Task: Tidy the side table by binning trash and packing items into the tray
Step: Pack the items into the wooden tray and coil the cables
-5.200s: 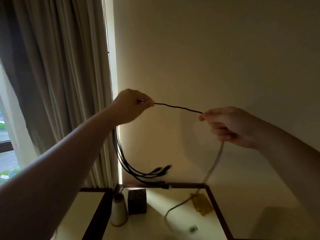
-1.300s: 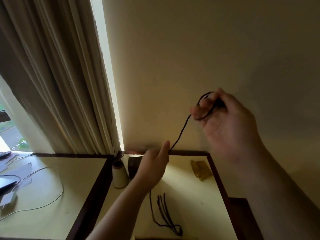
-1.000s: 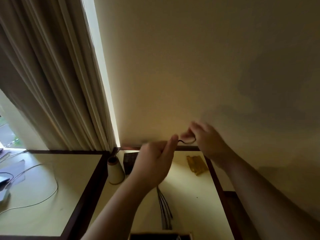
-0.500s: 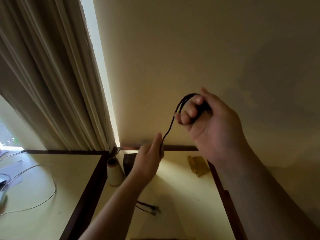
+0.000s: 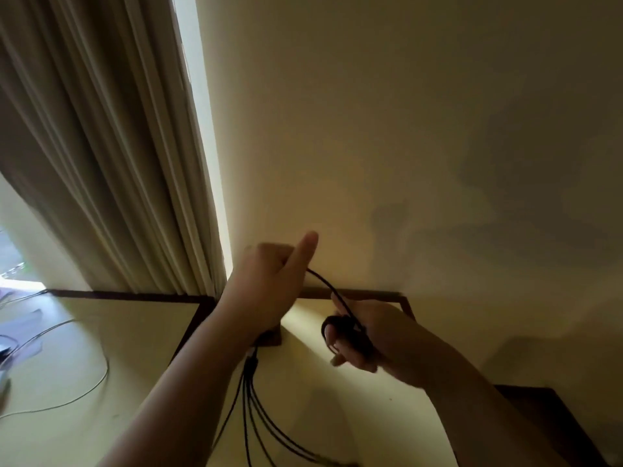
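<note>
A black cable [image 5: 332, 289] is held in the air over the side bench [image 5: 303, 382], strung between the two hands in front of the cream wall [image 5: 404, 129]. The right hand [image 5: 374, 335] holds several turns of it wound round its curled fingers, so that a small dark coil sits against the fingertips, and its grip is clamped on that coil. From the coil a single strand arcs up and away from the right hand to the left hand [image 5: 266, 288], which is raised above the coil and closer to the curtain [image 5: 101, 163]; its fingers are curled round the strand, with one finger sticking straight up. Below the left wrist the cable drops out of the fist and splits at a small junction into several thin black tails that fan downward across the bench top toward the bottom edge of the view, where their ends are blurred. A small dark block [image 5: 271, 337] stands on the bench just behind the left wrist, mostly hidden by it. The bench has a pale top and a dark wooden rim, and it meets the wall just beyond the hands. On the far side of the left arm from the cable lies a second pale surface [image 5: 84, 382] with a thin light wire [image 5: 67, 399] looping across it, under the hanging folds of the curtain.
</note>
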Motion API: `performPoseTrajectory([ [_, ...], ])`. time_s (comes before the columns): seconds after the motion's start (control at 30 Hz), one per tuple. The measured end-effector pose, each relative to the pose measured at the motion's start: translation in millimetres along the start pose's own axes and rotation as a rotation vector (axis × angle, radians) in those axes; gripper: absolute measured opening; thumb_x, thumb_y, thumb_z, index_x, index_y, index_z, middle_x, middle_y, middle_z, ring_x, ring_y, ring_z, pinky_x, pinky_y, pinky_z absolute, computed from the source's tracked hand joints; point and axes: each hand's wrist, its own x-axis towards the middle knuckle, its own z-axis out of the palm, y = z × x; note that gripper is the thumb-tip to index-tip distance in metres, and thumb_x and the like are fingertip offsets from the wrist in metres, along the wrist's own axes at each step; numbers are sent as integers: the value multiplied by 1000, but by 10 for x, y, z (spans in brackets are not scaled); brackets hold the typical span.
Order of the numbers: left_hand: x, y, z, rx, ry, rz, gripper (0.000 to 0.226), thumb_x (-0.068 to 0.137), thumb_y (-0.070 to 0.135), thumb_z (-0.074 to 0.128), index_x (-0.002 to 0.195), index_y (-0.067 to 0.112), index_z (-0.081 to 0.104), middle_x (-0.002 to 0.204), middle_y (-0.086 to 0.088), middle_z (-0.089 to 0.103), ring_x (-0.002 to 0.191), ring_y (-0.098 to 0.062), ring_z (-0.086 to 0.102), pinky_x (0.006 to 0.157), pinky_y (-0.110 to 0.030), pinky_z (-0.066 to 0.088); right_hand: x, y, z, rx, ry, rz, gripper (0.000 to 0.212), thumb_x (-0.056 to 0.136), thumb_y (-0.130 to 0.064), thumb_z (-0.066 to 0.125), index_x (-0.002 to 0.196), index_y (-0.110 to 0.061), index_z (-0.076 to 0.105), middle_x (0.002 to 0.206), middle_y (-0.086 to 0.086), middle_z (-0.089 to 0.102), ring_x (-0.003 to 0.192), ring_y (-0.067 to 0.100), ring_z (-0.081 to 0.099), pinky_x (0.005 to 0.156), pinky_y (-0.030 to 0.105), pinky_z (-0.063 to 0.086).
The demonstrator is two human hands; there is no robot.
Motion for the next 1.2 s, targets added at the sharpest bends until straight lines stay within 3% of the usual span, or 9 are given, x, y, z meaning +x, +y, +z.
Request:
performPoseTrajectory([
  [0.2,60,-394,263,-346,-59,-145,67,102,64,40,54,17,47,48,2,40,43,-11,35,56,-31,33,-377,-580,347,562,57,-435,43,103,-39,49,67,-18,59,42,-5,31,40,15,24,70,35,49],
  [0.3,-274,-529,541,-492,-169,-180,73,103,64,34,53,13,49,47,-2,42,43,-14,37,57,-32,34,-412,-965,215,638,234,-586,35,104,-36,51,74,-18,53,52,-1,44,47,18,40,71,34,58],
  [0.43,-693,-514,800,-481,-255,-146,73,94,79,32,56,21,53,56,-2,49,52,-17,45,62,-36,41,-126,-1129,-89,281,528,-644,32,108,-39,46,83,-21,53,102,13,79,98,28,76,109,49,44],
  [0.53,-788,-405,768,-391,-235,-73,72,95,77,29,64,19,58,56,2,51,55,-14,47,62,-38,41,184,-786,-140,-268,751,-530,34,110,-43,38,104,-18,62,108,-11,77,90,7,71,81,33,51],
  [0.6,-755,-391,634,-297,-149,-36,71,99,75,27,66,21,60,53,1,54,49,-11,49,57,-38,43,327,-390,-148,-454,696,-386,34,109,-45,41,106,-19,62,97,-11,75,81,-2,67,70,27,48],
  [0.7,-608,-558,357,-15,10,5,77,101,72,23,62,19,64,54,1,61,49,-9,57,57,-39,53,335,192,-61,-511,383,-111,50,108,-50,39,88,-12,62,70,6,73,58,14,64,69,36,51],
  [0.87,-479,-901,103,212,38,-61,69,104,61,36,51,22,57,52,12,62,49,-6,58,57,-34,49,-136,480,331,-92,16,53,62,105,-57,42,79,-6,68,48,2,48,45,15,44,74,43,53],
  [1.07,-879,-1135,375,-454,-171,-176,79,96,76,21,56,16,53,53,-5,47,47,-18,42,54,-30,34,-435,100,638,539,-164,-114,44,104,-41,51,70,-15,61,45,-1,44,37,13,40,74,39,48],
  [1.2,-1200,-1126,623,-544,-140,-265,71,95,78,21,54,26,48,51,4,40,45,-13,33,50,-23,31,-390,-331,645,721,112,-475,35,104,-36,44,82,-14,59,69,9,68,68,23,71,88,39,53],
])
